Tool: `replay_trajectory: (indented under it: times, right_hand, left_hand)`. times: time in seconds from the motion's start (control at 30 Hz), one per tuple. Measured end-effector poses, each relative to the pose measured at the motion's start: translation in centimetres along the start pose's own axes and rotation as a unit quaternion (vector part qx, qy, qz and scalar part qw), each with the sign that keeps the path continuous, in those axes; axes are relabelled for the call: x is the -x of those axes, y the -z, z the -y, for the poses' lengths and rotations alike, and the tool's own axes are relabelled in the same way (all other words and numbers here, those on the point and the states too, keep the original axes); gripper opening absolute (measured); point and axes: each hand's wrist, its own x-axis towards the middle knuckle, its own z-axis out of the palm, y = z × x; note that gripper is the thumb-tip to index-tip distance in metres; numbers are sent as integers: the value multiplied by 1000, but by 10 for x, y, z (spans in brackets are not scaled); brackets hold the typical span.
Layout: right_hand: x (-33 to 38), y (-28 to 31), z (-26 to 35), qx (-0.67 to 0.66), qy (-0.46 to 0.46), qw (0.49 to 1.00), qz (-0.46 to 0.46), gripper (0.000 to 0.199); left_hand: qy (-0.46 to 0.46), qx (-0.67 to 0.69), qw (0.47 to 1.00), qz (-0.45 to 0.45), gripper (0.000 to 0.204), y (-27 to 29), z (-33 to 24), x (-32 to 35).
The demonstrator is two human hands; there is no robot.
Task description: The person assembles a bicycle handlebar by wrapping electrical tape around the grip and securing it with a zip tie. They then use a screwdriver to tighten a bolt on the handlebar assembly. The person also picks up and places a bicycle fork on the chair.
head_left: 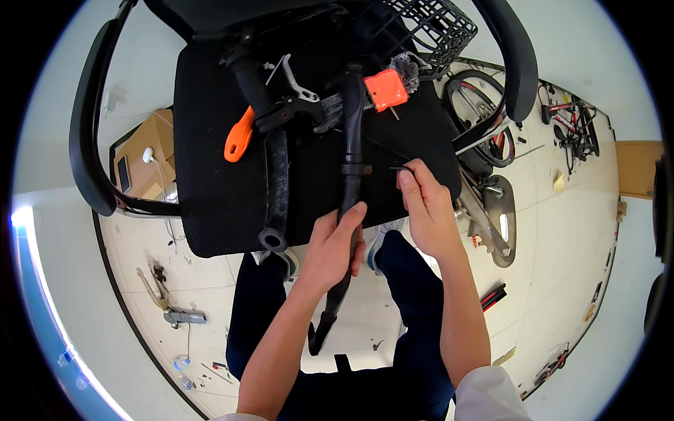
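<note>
On the seat of a black chair [210, 203] lies a long black bicycle handlebar [352, 140], its lower end reaching past the front edge above my legs. My left hand [333, 247] is wrapped around its lower part. A small clamp [357, 170] circles the bar above that hand. Just right of the clamp, my right hand [426, 207] pinches a thin dark hex key [399, 168] whose tip points toward it; whether they touch I cannot tell. A black crank-like arm [276, 186], an orange-handled tool [239, 137] and a silver brake lever [298, 88] lie to the left.
Beside the bar's upper end sits a bright orange packet [386, 90]. A black wire basket [439, 35] stands behind it. Chair armrests [91, 119] flank the seat. On the floor are a bicycle wheel [481, 116], a cardboard box [146, 151] and metal parts [184, 317].
</note>
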Motion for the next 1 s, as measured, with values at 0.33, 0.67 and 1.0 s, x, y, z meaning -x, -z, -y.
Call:
replay_trajectory:
  times: [0.33,0.67,1.0]
  right_hand:
    - [-7,-42,14,65,28,997,23,21]
    - [3,-74,18,186,75,979,-34,24]
    - [12,-97,53,214,-16,977,10,29]
  left_hand:
    - [2,-9,1000,7,46,26,0,5]
    - [-59,-54,996,-26,42,32,13,8]
    - [-80,-127,987,-62,51,50,21,25]
